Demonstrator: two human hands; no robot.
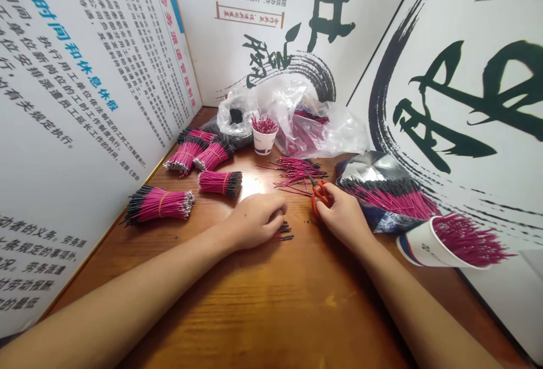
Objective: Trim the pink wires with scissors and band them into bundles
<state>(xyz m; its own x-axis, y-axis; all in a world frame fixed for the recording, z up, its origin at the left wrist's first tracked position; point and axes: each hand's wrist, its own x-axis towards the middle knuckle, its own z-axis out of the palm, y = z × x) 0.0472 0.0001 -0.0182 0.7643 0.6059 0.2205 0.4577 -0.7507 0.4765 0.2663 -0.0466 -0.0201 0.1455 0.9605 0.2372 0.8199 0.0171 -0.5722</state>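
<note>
My left hand rests on the wooden table, fingers curled over a small bunch of pink wires whose dark tips stick out to the right. My right hand is closed on red-handled scissors, blades pointing up and left toward a loose heap of pink wires. The two hands lie about a palm's width apart.
Several banded bundles of pink wires lie at the left. A paper cup of wires stands before plastic bags at the back. A tipped cup spills wires at the right, beside a wire pile on foil. Printed boards wall in the table.
</note>
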